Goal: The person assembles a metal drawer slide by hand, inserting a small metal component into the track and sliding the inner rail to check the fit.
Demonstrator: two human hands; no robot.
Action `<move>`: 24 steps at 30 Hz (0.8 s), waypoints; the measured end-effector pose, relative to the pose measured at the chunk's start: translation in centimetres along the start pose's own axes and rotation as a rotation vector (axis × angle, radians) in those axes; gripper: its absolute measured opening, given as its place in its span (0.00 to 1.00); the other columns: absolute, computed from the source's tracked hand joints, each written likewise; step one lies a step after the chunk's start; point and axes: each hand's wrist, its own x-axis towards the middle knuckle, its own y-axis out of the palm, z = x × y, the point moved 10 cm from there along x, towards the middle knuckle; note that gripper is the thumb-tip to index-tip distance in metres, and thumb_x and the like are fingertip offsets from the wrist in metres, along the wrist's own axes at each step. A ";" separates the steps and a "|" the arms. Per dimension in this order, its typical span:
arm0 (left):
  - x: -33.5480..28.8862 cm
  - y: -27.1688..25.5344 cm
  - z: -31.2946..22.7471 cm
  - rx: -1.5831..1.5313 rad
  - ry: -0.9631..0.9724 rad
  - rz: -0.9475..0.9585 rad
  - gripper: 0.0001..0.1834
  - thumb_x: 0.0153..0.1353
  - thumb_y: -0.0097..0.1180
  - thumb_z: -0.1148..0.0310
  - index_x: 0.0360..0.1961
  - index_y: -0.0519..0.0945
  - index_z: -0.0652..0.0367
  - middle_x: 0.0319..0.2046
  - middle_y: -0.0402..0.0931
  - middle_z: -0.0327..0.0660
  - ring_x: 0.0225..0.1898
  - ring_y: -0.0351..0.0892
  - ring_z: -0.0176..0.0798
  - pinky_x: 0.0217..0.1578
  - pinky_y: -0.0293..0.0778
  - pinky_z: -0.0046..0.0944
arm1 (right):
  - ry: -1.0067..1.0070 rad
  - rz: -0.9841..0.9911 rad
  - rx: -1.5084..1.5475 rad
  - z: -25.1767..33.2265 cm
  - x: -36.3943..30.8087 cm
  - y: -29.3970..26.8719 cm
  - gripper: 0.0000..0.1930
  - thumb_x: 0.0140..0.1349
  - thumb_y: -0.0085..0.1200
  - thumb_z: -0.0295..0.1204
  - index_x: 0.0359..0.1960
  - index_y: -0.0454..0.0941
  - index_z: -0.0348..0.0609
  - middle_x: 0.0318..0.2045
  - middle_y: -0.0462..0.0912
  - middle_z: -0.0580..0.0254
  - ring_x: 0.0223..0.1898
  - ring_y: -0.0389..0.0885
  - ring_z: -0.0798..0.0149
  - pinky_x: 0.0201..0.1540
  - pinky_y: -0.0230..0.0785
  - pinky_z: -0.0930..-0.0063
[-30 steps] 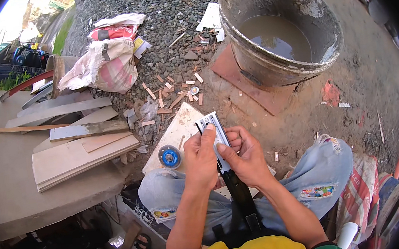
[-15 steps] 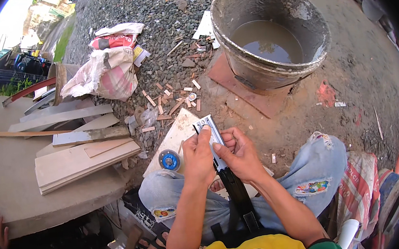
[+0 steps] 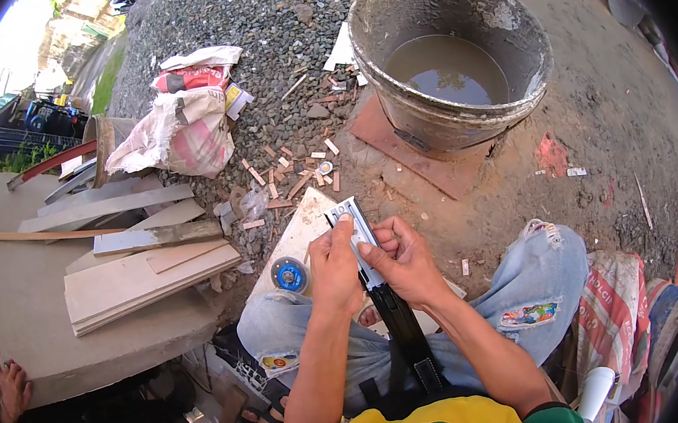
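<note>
Rail: long metal slide rail [image 3: 394,312], silver at the far end, black section running back to the lap; held in front of the body, tilted a bit left at the far end.
Left-hand grip: left hand [image 3: 333,265] closed on the left side of the silver section, thumb on top near the far tip. Undersides of the fingers hidden.
Right-hand grip: right hand [image 3: 407,264] closed on the right side, thumb on the silver face, fingers curled in. Set slightly nearer the body than the left thumb.
Seat: person cross-legged in ripped jeans [image 3: 545,273], rail between the knees.
Under rail: off-white board [image 3: 307,219] flat on the ground, partly covered by hands and legs.
Disc: round blue-faced disc [image 3: 288,274] on that board, just beside the left knee.
Offcuts: small wood pieces [image 3: 299,185] scattered past the board, at the gravel [image 3: 274,50] edge.
Bucket: large grimy bucket [image 3: 437,124], murky water inside, on a reddish-brown sheet [image 3: 407,160], ahead right.
Left side: stacked boards [image 3: 142,283] on a concrete slab [image 3: 2,276]; torn sack [image 3: 193,132] beyond.
Other person: a hand [image 3: 15,389] at the slab edge, lower left, well apart from the rail.
Right side: red-and-white sack [image 3: 605,308], white cup-like item [image 3: 598,392] near it.
</note>
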 end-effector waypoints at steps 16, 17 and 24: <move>-0.5 0.4 0.0 -0.009 -0.004 0.006 0.20 0.71 0.46 0.61 0.34 0.78 0.71 0.26 0.80 0.51 0.23 0.82 0.44 0.26 0.82 0.39 | -0.046 -0.006 0.000 0.9 -0.6 0.2 0.11 0.63 0.60 0.25 0.37 0.67 0.39 0.34 0.80 0.63 0.34 0.78 0.77 0.35 0.73 0.80; -0.5 0.2 -0.1 -0.013 0.012 -0.008 0.20 0.71 0.47 0.61 0.32 0.77 0.71 0.24 0.80 0.50 0.22 0.81 0.40 0.24 0.81 0.36 | -0.044 -0.008 -0.005 0.7 -0.5 0.2 0.11 0.63 0.59 0.25 0.36 0.67 0.40 0.34 0.80 0.63 0.34 0.78 0.78 0.34 0.73 0.80; -0.8 0.7 -0.3 -0.025 0.006 -0.011 0.21 0.71 0.46 0.61 0.31 0.78 0.70 0.23 0.80 0.50 0.20 0.80 0.39 0.22 0.80 0.36 | -0.066 -0.025 0.001 0.9 -0.6 0.1 0.11 0.63 0.59 0.25 0.35 0.66 0.40 0.33 0.80 0.64 0.34 0.77 0.78 0.34 0.72 0.80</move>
